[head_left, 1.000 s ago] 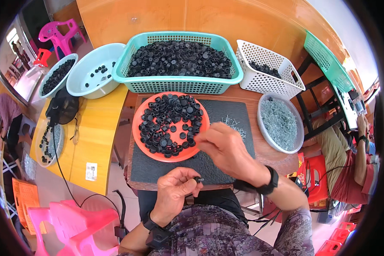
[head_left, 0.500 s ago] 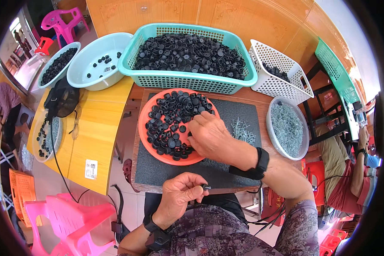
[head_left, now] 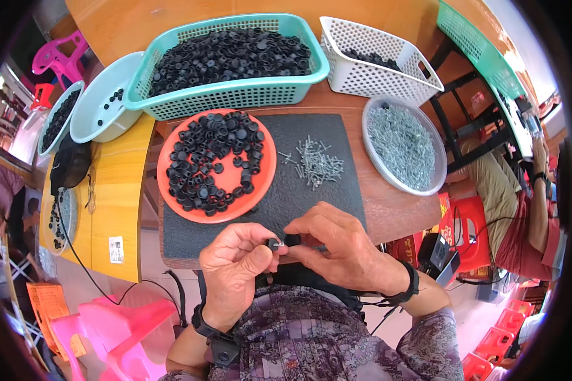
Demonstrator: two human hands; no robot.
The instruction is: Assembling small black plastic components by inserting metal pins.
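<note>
Just in front of the mat's near edge, both hands meet at the fingertips. In a pinch, my left hand holds a small black plastic part with a bit of metal screw showing at it. Facing it, my right hand is closed on a black plastic cap; the two pieces are close together, and I cannot tell whether they touch. Thin metal shows beneath the right fingers, perhaps more screws. Beyond the hands lies an orange-red plate heaped with black caps. Loose screws lie right of it.
A dark mat covers part of the wooden table. Behind stand a green basket of black parts, a white basket and a pale blue basin. A tub of screws is at right. Another person's arm shows far right.
My right hand has left the plate with a black cap and come down beside my left hand. The left hand has risen slightly leftward. The whole view has shifted.
</note>
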